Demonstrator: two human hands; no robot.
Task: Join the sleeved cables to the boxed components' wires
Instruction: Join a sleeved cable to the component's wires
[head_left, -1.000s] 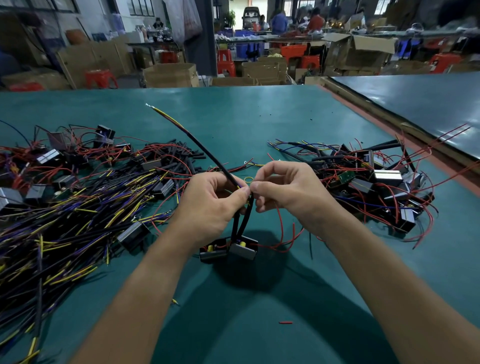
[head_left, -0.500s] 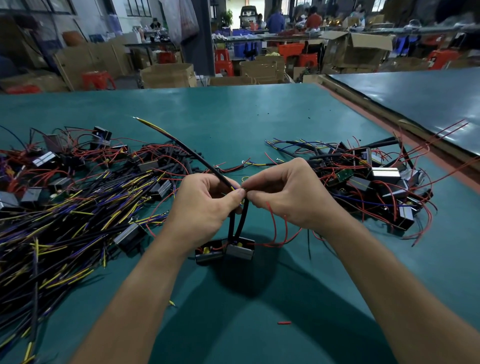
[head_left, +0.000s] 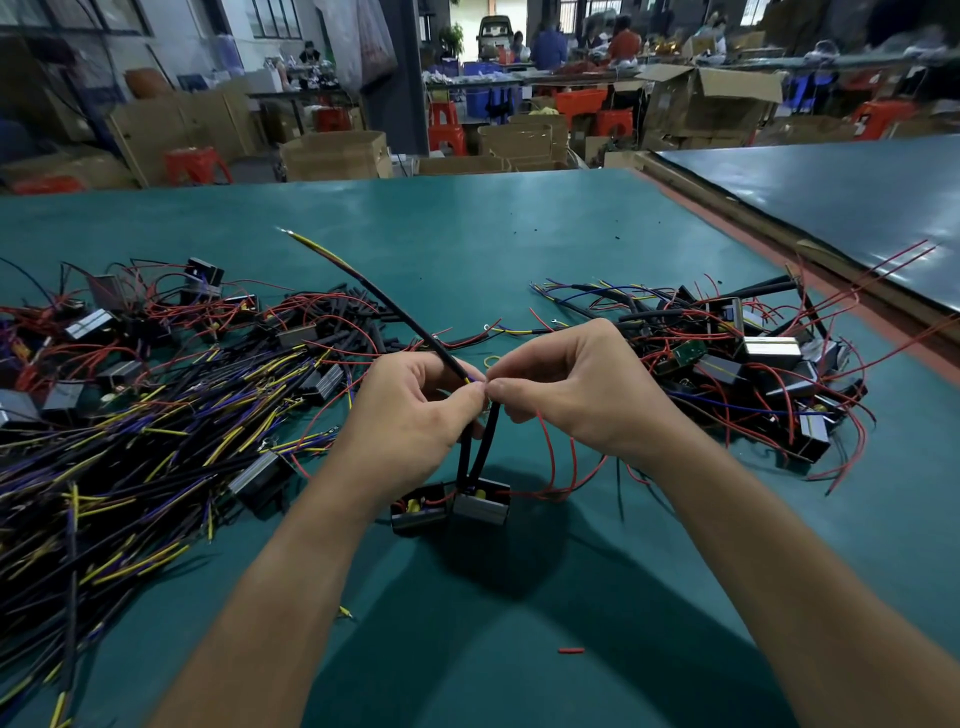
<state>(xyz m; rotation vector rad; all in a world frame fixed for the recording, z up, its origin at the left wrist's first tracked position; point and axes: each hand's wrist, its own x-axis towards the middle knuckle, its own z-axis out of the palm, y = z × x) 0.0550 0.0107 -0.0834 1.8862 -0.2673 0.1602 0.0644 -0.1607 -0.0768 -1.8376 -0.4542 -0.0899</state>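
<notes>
Left fingers: the left hand (head_left: 410, 421) is curled, its fingers (head_left: 470, 401) pinching the near end of the sleeved cable (head_left: 384, 301), straight above the boxed components (head_left: 452, 506).
Right fingers: the right hand (head_left: 576, 397) is curled as well, its fingers (head_left: 506, 387) meeting the left ones tip to tip and pinching the top of the black leads (head_left: 491, 439); the strands at the joint are too small to make out.
Sleeved cable: black, slanting up and away to the left of the boxed components, with a yellow-striped tip in the air.
Black leads: two, climbing in a narrow V from the boxed components to the pinch.
Boxed components: two small boxes touching side by side, below both hands; I cannot tell whether they rest on the counter (head_left: 467, 234).
Red wire (head_left: 550, 457): loops from under the right hand down to the right side of the boxed components.
Cable pile (head_left: 130, 441): black, yellow and purple, left of the boxed components.
Component pile (head_left: 753, 364): tangled in red wire, to the right of and beyond the boxed components.
Red scrap (head_left: 570, 650): on the green counter, nearer the person than the boxed components.
Cartons (head_left: 335, 156): far beyond the boxed components, past the counter edge.
</notes>
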